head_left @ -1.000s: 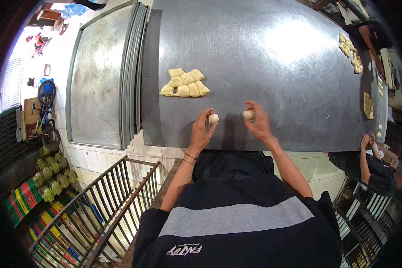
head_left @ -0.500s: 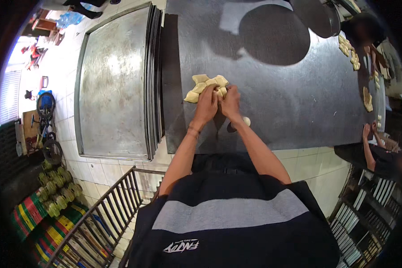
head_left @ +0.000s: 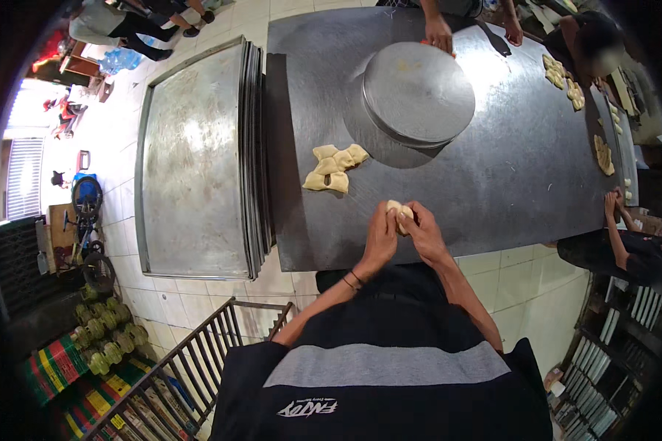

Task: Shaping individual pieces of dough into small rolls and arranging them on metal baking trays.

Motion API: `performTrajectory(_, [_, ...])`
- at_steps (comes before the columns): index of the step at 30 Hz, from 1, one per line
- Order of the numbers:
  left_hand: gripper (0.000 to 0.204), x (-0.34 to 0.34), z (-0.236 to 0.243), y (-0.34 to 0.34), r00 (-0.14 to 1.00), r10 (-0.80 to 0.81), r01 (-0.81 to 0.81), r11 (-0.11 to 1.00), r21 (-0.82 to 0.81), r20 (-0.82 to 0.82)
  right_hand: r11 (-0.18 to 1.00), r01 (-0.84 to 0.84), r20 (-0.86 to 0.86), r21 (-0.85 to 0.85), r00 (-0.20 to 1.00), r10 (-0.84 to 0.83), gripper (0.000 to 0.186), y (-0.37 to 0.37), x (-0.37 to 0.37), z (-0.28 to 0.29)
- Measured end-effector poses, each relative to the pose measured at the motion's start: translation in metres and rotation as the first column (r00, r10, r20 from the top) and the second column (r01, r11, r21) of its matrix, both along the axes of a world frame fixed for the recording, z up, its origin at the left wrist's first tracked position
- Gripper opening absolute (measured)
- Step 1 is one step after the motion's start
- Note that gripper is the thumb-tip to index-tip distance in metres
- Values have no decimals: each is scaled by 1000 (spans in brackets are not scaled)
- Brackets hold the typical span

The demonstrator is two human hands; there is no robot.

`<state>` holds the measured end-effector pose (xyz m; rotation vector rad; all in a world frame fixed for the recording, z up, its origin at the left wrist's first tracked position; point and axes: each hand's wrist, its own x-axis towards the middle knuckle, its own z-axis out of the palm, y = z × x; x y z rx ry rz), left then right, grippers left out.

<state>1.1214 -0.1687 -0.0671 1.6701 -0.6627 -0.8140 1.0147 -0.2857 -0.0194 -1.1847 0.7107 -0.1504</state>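
Observation:
A small piece of pale dough (head_left: 400, 211) is pinched between my two hands, above the near part of the metal table. My left hand (head_left: 379, 237) closes on its left side. On its right side my right hand (head_left: 424, 235) presses with thumb and fingers. Beyond my left hand and to its left lies a joined cluster of flat dough pieces (head_left: 337, 163) on the tabletop, touched by neither hand. It has an uneven outline, with a gap at its near side.
A round metal tray (head_left: 419, 88) sits mid-table, a co-worker's hand (head_left: 439, 34) at its far edge. Left of the table (head_left: 507, 176) stands a stack of rectangular metal trays (head_left: 191, 154). More shaped dough (head_left: 603, 154) lies far right. A metal railing (head_left: 191, 371) stands lower left.
My hands have left the dough cluster and come nearer, now holding a separate dough piece. The small dough ball near my right forearm no longer shows on the table. A round tray now rests mid-table.

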Motion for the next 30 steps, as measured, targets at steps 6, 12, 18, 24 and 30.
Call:
performTrajectory(6, [26,3,-16,63,734,586,-595,799,-91,344,689,373,48,-621,896,-442,21,-63,-85,-44])
performTrajectory(12, [20,7,-38,146,475,-305,-192,879,436,825,208,-564,-566,-799,822,55,22,-93,-170,-85])
performTrajectory(18, [22,15,-68,59,394,-114,-310,917,249,912,1,-190,-184,-982,951,-247,20,-118,-82,-118])
performTrajectory(24, [18,6,-63,65,529,6,1,1000,-8,849,168,-122,-115,-978,992,49,15,-126,-116,-117])
performTrajectory(30, [19,84,-72,51,482,219,-550,829,99,848,149,38,-10,-988,952,-307,16,-177,-51,-104])
